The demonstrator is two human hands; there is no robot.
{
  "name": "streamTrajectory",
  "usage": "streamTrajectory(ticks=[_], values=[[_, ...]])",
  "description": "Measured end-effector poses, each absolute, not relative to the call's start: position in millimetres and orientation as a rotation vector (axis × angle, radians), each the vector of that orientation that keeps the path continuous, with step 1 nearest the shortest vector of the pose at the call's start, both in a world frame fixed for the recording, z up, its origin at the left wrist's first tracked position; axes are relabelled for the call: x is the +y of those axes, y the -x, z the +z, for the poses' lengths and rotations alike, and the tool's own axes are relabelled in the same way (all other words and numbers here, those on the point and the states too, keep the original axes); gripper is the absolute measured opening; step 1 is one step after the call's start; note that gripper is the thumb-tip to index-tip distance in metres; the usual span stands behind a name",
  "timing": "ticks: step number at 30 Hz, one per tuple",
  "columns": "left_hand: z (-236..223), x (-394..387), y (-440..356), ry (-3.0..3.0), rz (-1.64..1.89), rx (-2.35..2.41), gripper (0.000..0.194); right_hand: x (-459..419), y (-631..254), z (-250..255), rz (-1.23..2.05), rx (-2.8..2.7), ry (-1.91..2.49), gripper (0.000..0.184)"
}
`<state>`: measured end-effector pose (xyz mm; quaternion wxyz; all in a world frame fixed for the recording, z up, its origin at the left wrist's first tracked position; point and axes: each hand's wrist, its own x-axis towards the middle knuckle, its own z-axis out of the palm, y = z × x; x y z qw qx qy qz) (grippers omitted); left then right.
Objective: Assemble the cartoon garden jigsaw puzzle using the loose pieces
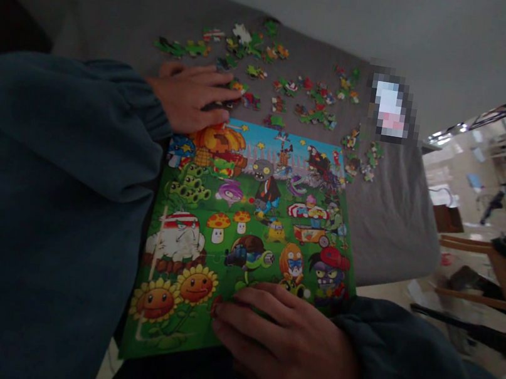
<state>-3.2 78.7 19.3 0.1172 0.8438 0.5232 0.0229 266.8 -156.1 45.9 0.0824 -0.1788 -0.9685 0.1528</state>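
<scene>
A cartoon jigsaw puzzle board (pixel 224 255) lies before me, with a zombie, sunflowers and mushrooms in its picture. My left hand (pixel 195 98) reaches past its upper left corner, fingers stretched over loose puzzle pieces (pixel 251 100), thumb apart near the board's top edge. Over the lower right part of the board, my right hand (pixel 287 340) is bent with its fingers close together. A small reddish bit shows at those fingertips; whether it is a piece or part of the picture I cannot tell. The right thumb is hidden.
Several more puzzle pieces (pixel 317 98) are scattered on the grey cloth surface (pixel 390 223) beyond the board. A blurred-out phone-like object (pixel 391 106) lies at the upper right. A pale wall (pixel 328 4) rises behind. Wooden furniture (pixel 492 269) stands on the right, lower down.
</scene>
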Motion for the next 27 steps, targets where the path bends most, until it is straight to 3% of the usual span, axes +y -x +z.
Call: streamTrajectory(ticks=[11,17,27], values=[[18,81,5,-2.468,0.068,1.52,0.066,-154,-266,47,0.46,-2.873,0.533,0.031],[18,81,5,-2.44,0.083,1.514,0.059,-138,-277,77,0.441,-2.773,0.555,0.03],[5,87,16,-2.459,0.16,1.553,0.059,17,-313,89,0.035,-2.39,0.81,0.035]])
